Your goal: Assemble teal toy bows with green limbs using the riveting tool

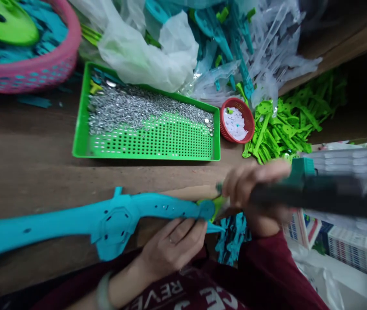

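A long blue plastic piece (pixel 112 217) stretches from the left edge to the middle, over the brown table. Fingers of my left hand (pixel 173 243) are closed on its right part from below, near its round end. A lime green part (pixel 217 206) shows beside that end. My right hand (pixel 254 185), blurred by motion, is wrapped round a dark tool with a green section (pixel 303 168); the tool's tip is near the round end of the blue piece.
A green perforated tray (pixel 151 146) of small metal pieces lies ahead. Right of it stand a red basket (pixel 235 120) of white parts and a lime green pile (pixel 277 129). A pink basket (pixel 51 60) is at the upper left. White bags (pixel 144 56) lie behind the tray.
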Motion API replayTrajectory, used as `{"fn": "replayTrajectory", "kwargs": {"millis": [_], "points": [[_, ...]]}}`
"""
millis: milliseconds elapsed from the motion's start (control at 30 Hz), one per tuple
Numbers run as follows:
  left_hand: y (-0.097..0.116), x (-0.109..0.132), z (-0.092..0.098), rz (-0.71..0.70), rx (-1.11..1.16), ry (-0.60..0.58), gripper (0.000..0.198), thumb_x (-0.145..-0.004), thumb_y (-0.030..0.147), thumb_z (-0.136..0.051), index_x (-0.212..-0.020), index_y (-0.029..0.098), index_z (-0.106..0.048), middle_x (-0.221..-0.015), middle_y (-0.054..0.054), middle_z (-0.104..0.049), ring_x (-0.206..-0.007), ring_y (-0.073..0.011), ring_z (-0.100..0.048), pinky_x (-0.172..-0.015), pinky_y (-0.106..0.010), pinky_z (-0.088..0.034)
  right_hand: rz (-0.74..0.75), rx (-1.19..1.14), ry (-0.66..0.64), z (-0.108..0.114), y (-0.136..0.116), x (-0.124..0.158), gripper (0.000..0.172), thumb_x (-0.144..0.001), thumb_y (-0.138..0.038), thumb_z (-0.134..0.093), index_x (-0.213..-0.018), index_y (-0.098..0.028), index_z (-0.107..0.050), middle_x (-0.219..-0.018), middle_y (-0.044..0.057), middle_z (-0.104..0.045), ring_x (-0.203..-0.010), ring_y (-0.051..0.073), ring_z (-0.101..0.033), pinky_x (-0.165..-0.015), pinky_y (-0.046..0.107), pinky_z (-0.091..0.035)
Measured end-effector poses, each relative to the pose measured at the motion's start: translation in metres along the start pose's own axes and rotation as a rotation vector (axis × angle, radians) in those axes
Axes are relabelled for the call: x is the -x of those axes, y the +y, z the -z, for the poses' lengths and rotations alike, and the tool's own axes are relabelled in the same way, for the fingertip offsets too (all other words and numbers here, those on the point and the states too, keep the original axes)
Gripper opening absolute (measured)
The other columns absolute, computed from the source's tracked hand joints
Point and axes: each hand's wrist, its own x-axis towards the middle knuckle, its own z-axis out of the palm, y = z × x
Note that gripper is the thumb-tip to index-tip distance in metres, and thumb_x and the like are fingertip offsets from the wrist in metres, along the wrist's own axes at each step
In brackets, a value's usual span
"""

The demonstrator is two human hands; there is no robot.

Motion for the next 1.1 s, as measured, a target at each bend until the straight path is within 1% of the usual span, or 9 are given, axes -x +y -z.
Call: {"fn": "replayTrajectory", "kwargs": {"millis": [100, 200, 300, 500, 667, 767, 933, 1000, 1100], "points": [[0.000, -0.006, -0.003, -0.004, -0.043, -0.055, 0.024, -0.097, 0.009, -0.050, -0.106, 0.011, -0.072, -0.117, -0.009, -0.075, -0.118, -0.0208, -0.064, -0.106, -0.035, -0.048, 0.146, 0.055, 0.414, -0.003, 0.029, -0.063, 0.034, -0.090, -0.066, -0.051, -0.096, -0.033, -0.054, -0.059, -0.007, -0.035, -0.049, 0.012, -0.048, -0.050, 0.027, -0.048], [-0.001, -0.007, -0.004, -0.010, -0.026, -0.075, 0.026, -0.099, 0.010, -0.046, -0.106, 0.010, -0.072, -0.124, -0.013, -0.074, -0.125, -0.0248, -0.063, -0.107, -0.038, -0.049, 0.076, 0.090, 0.581, -0.010, 0.059, -0.099, 0.037, -0.090, -0.065, -0.046, -0.110, -0.033, -0.046, -0.065, -0.006, -0.034, -0.050, 0.013, -0.048, -0.054, 0.029, -0.048], [-0.002, -0.007, -0.003, -0.008, -0.015, -0.067, 0.030, -0.100, 0.009, -0.042, -0.105, 0.011, -0.072, -0.122, -0.011, -0.075, -0.124, -0.0245, -0.064, -0.104, -0.037, -0.050, -0.001, 0.080, 0.600, -0.013, 0.070, -0.102, 0.040, -0.088, -0.066, -0.045, -0.108, -0.031, -0.042, -0.063, -0.007, -0.034, -0.048, 0.014, -0.048, -0.050, 0.030, -0.047], [-0.002, -0.008, -0.002, 0.001, -0.013, -0.081, 0.030, -0.101, 0.009, -0.042, -0.105, 0.010, -0.072, -0.122, -0.010, -0.075, -0.123, -0.0237, -0.065, -0.102, -0.036, -0.051, 0.089, -0.038, 0.543, -0.013, 0.073, -0.098, 0.030, -0.084, -0.052, -0.056, -0.101, -0.031, -0.042, -0.057, -0.010, -0.040, -0.043, 0.012, -0.045, -0.045, 0.027, -0.043], [0.001, -0.010, -0.005, -0.071, -0.014, -0.130, 0.030, -0.101, 0.012, -0.044, -0.114, 0.012, -0.071, -0.129, -0.011, -0.073, -0.127, -0.0249, -0.064, -0.110, -0.039, -0.048, 0.058, 0.031, 0.572, -0.014, 0.066, -0.106, 0.042, -0.085, -0.066, -0.054, -0.103, -0.031, -0.040, -0.061, -0.009, -0.039, -0.045, 0.012, -0.047, -0.049, 0.028, -0.046], [0.002, -0.009, -0.007, -0.078, -0.050, -0.114, 0.027, -0.099, 0.014, -0.049, -0.116, 0.009, -0.070, -0.131, -0.015, -0.071, -0.130, -0.0285, -0.062, -0.111, -0.044, -0.049, 0.070, 0.084, 0.622, -0.003, 0.025, -0.077, 0.039, -0.087, -0.068, -0.051, -0.104, -0.034, -0.044, -0.063, -0.007, -0.040, -0.047, 0.014, -0.049, -0.048, 0.030, -0.047], [0.003, -0.003, -0.015, -0.111, -0.003, -0.039, 0.031, -0.099, 0.011, -0.047, -0.119, 0.002, -0.068, -0.136, -0.022, -0.066, -0.140, -0.0350, -0.051, -0.118, -0.050, -0.042, 0.138, -0.042, 0.438, 0.003, -0.058, 0.033, 0.029, -0.087, -0.053, -0.062, -0.109, -0.035, -0.061, -0.053, -0.007, -0.047, -0.037, 0.012, -0.046, -0.035, 0.024, -0.046], [0.003, -0.002, -0.016, -0.123, 0.017, -0.060, 0.031, -0.099, 0.009, -0.048, -0.121, 0.000, -0.068, -0.138, -0.023, -0.064, -0.141, -0.0358, -0.049, -0.120, -0.051, -0.039, 0.064, -0.079, 0.434, -0.005, -0.070, 0.071, 0.033, -0.086, -0.045, -0.066, -0.116, -0.032, -0.063, -0.055, -0.006, -0.052, -0.040, 0.014, -0.051, -0.038, 0.026, -0.050], [0.002, -0.003, -0.015, -0.140, -0.004, -0.064, 0.032, -0.099, 0.007, -0.047, -0.123, 0.000, -0.067, -0.137, -0.022, -0.065, -0.140, -0.0338, -0.052, -0.119, -0.050, -0.041, 0.060, -0.086, 0.455, -0.017, -0.062, 0.100, 0.039, -0.086, -0.045, -0.066, -0.121, -0.029, -0.062, -0.059, -0.006, -0.054, -0.045, 0.014, -0.056, -0.044, 0.026, -0.055]]}}
